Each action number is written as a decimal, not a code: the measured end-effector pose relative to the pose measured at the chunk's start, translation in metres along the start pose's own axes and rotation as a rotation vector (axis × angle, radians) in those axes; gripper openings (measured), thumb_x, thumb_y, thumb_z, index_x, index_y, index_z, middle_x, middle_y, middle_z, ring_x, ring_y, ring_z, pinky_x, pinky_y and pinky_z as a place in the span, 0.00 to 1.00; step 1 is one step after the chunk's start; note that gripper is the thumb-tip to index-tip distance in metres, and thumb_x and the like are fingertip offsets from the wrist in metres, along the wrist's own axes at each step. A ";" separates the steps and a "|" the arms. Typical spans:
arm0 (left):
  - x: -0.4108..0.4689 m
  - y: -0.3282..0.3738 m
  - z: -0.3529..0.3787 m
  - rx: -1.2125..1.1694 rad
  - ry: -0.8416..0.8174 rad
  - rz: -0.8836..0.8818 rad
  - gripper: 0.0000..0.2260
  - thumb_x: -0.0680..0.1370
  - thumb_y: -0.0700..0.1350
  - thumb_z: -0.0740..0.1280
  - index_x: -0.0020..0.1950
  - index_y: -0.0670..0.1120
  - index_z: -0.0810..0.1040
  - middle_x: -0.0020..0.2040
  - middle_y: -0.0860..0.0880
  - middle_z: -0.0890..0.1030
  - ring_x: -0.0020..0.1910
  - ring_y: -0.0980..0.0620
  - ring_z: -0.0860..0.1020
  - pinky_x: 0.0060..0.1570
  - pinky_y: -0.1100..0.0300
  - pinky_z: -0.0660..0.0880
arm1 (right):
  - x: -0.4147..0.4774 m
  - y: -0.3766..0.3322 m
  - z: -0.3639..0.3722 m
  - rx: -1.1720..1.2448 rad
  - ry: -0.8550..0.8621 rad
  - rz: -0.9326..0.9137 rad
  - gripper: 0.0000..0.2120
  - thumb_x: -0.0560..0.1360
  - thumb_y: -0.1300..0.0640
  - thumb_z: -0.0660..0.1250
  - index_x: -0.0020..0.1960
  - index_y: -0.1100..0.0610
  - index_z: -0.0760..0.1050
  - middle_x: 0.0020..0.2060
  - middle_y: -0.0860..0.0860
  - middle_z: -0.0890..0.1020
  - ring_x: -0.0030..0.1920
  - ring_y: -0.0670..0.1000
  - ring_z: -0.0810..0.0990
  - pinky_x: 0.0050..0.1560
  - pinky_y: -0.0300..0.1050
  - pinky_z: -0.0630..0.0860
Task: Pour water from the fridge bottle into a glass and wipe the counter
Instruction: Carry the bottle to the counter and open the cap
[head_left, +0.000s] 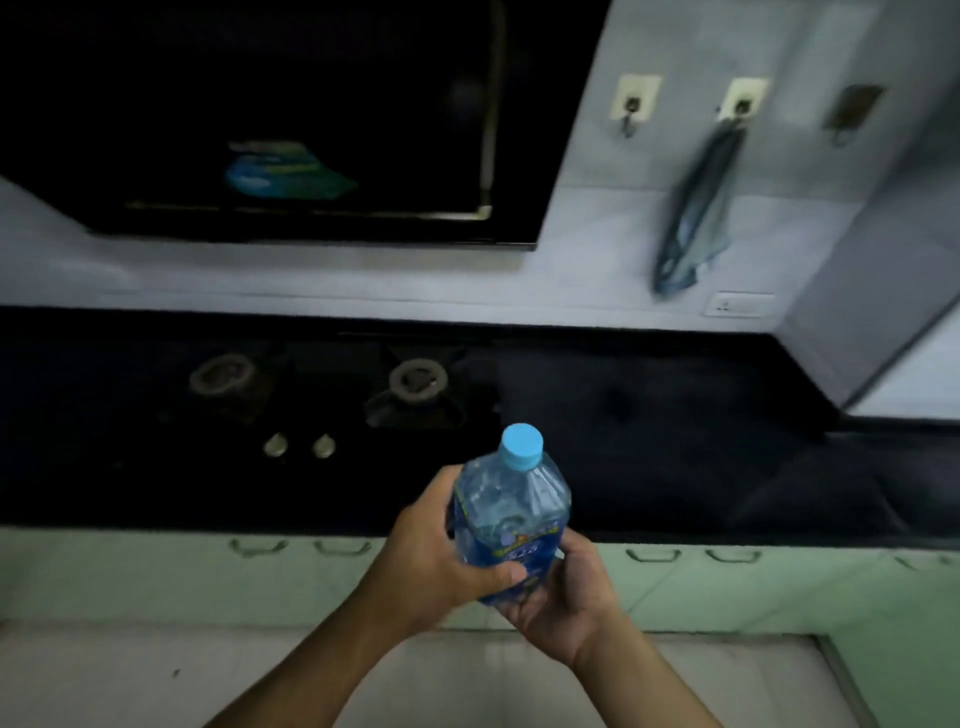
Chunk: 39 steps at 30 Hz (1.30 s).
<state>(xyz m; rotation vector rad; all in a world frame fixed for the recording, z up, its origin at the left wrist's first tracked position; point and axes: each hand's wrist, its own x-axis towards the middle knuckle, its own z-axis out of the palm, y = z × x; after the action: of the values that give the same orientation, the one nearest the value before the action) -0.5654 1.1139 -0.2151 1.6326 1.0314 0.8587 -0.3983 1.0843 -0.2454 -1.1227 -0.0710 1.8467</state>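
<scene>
Both hands grip the capped water bottle (511, 512) before the dark surface (649, 415). The left hand (431, 551) wraps its side. The right hand (563, 592) cups its base.

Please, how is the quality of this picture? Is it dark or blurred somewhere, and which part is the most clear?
Head view: dim overall; the black counter and stove burners are nearly lost in shadow. Head view: motion blur smears the hanging cloth and wall hooks. Head view: the bottle with its blue cap, in the grip of the left hand and right hand, is sharpest. Head view: wide-angle bending tilts the edges.
</scene>
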 end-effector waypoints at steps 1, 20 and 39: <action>0.019 -0.002 0.004 -0.001 -0.038 0.002 0.35 0.62 0.50 0.85 0.64 0.63 0.73 0.59 0.58 0.83 0.58 0.57 0.82 0.52 0.63 0.80 | 0.006 -0.011 -0.003 0.034 0.025 -0.030 0.21 0.75 0.52 0.62 0.58 0.66 0.82 0.60 0.64 0.82 0.61 0.65 0.81 0.68 0.63 0.71; 0.277 -0.035 0.219 0.130 -0.195 -0.160 0.35 0.59 0.54 0.83 0.63 0.58 0.75 0.56 0.59 0.83 0.55 0.65 0.80 0.50 0.70 0.78 | 0.122 -0.238 -0.198 0.252 0.247 -0.005 0.22 0.79 0.51 0.59 0.47 0.65 0.86 0.50 0.63 0.86 0.43 0.61 0.87 0.40 0.53 0.83; 0.405 -0.097 0.324 0.202 0.056 -0.407 0.32 0.63 0.43 0.83 0.61 0.57 0.72 0.50 0.60 0.82 0.45 0.71 0.80 0.37 0.77 0.73 | 0.257 -0.366 -0.239 0.220 0.421 0.094 0.21 0.80 0.52 0.55 0.60 0.63 0.81 0.56 0.63 0.83 0.60 0.64 0.81 0.64 0.62 0.75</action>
<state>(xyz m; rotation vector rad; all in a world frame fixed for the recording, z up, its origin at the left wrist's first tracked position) -0.1402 1.3845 -0.3707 1.4907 1.4661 0.5425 -0.0126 1.3844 -0.3803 -1.3486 0.4234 1.6144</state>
